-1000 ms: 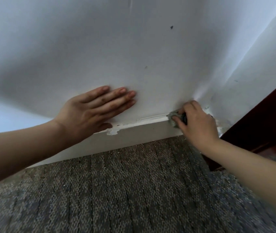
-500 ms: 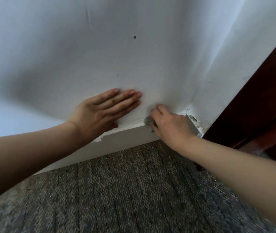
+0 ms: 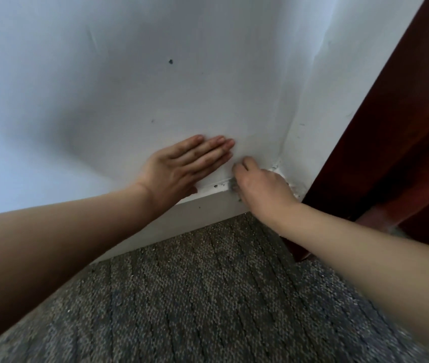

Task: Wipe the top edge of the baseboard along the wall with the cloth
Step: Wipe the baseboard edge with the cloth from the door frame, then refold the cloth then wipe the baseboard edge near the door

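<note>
A white baseboard [image 3: 202,213] runs along the foot of the white wall [image 3: 134,87] above the carpet. My right hand [image 3: 260,186] grips a small grey cloth [image 3: 233,185] and holds it on the baseboard's top edge, a little left of the room corner. Only a sliver of the cloth shows under the fingers. My left hand [image 3: 182,169] lies flat on the wall just above the baseboard, fingers straight and pointing right, close to my right hand. Chipped paint and dark specks mark the top edge between the two hands.
Grey patterned carpet [image 3: 208,297] covers the floor. A dark red-brown wooden door frame [image 3: 396,142] stands at the right, past the corner. The corner of the baseboard [image 3: 284,179] shows crumbled white paint and dirt.
My right hand has slid the cloth leftward along the top edge, away from the corner and toward my left hand. The view has shifted, so the corner and door frame show more.
</note>
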